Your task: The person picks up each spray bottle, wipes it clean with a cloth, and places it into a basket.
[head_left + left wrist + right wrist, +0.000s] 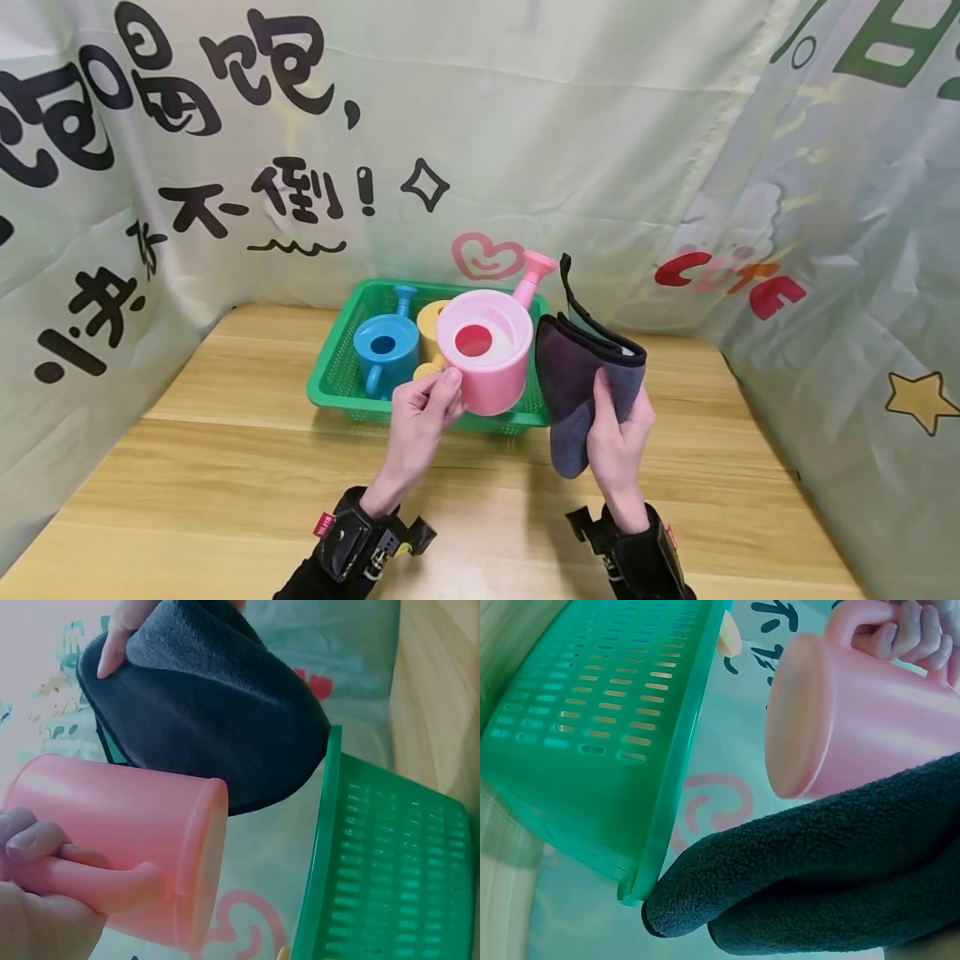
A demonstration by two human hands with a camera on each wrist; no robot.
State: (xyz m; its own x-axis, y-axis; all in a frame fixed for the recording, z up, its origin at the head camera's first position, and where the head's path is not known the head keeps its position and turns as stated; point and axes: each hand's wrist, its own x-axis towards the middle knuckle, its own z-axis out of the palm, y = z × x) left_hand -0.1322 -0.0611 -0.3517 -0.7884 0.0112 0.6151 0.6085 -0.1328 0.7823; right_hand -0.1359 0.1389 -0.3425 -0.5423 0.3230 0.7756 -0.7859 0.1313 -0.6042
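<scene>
My left hand grips the handle of a pink watering can, held up over the front of a green basket. Its spout points to the far right, and the opening on top faces up. In the left wrist view, fingers curl round the can's handle. On the right, my right hand holds a folded dark grey cloth with black edging and a hanging loop. That cloth is beside the can, near the basket's right end; the right wrist view shows its folded layers below the can.
A blue watering can stands inside the basket at the left. Next to it is a yellow one, partly hidden by the pink can. The basket sits on a wooden table, with a printed curtain hanging behind and along the sides.
</scene>
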